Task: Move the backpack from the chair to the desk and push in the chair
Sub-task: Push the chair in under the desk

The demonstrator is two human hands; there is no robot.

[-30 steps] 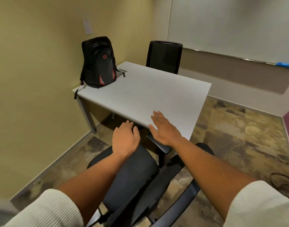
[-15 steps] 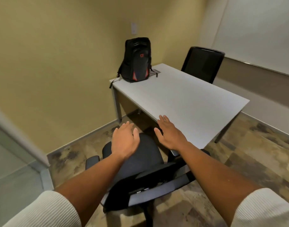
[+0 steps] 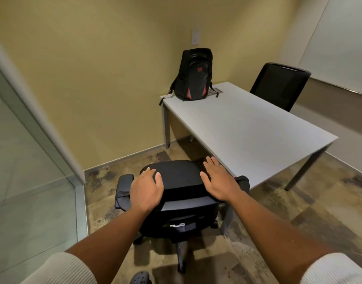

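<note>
The black backpack (image 3: pixel 196 76) with red accents stands upright on the far left corner of the white desk (image 3: pixel 247 130), against the yellow wall. A black office chair (image 3: pixel 178 175) stands just in front of me, its back toward me and its seat at the desk's near corner. My left hand (image 3: pixel 146 189) lies spread over the left side of the chair, near the left armrest. My right hand (image 3: pixel 219 181) is spread flat over the right side, close to the desk edge. Neither hand clasps anything; whether they touch the chair is unclear.
A second black chair (image 3: pixel 278 85) stands at the desk's far side. A glass partition (image 3: pixel 22 171) and its frame close off the left. A whiteboard (image 3: pixel 344 48) hangs on the right wall. My dark shoe (image 3: pixel 140 278) shows at the bottom.
The view has swung so the desk now lies to the right. The chair has turned its back squarely toward me, and my hands have spread apart to its two sides.
</note>
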